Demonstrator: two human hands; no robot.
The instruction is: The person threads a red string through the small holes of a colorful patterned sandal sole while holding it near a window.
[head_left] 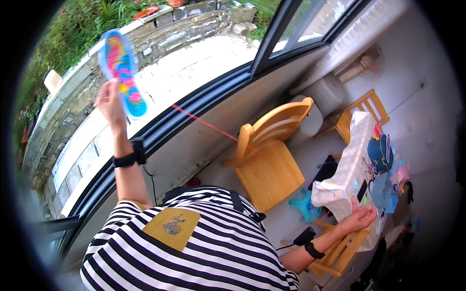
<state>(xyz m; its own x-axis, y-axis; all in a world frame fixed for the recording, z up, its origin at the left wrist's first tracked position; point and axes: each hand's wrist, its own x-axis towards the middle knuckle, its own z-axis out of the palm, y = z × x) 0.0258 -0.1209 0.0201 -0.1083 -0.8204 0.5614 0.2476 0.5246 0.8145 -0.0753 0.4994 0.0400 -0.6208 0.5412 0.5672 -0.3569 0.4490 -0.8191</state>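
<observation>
- So the main thing here is a shoe-sole-shaped piece, looks like an insole point(127, 80), bright blue with pink, red and yellow patches. It's up in the air by the open window, nowhere near the table point(340, 182).
- Left hand point(110, 104) has it pinched by one edge around the middle, thumb and fingers closed on it, arm stretched way out.
- Right hand point(360, 218) is over on the other side, by the near end of the table. Fingers are loosely curled, but honestly can't tell if there's anything small between them.
- There's a thin red strand point(208, 125) crossing from the window frame point(194, 94) side toward the wooden chair point(269, 167). Could be thread for the insole, but I can't make out either end.
- Progress, my guess: colour runs pretty much heel to toe, so a good chunk looks done. Too blurry to say if any bits are bare.
- Wouldn't call it finished though: it's in the hand, not put down, and the dark teal pouch point(379, 155) and light blue piece point(384, 194) are out on the checked cloth, not packed up.
</observation>
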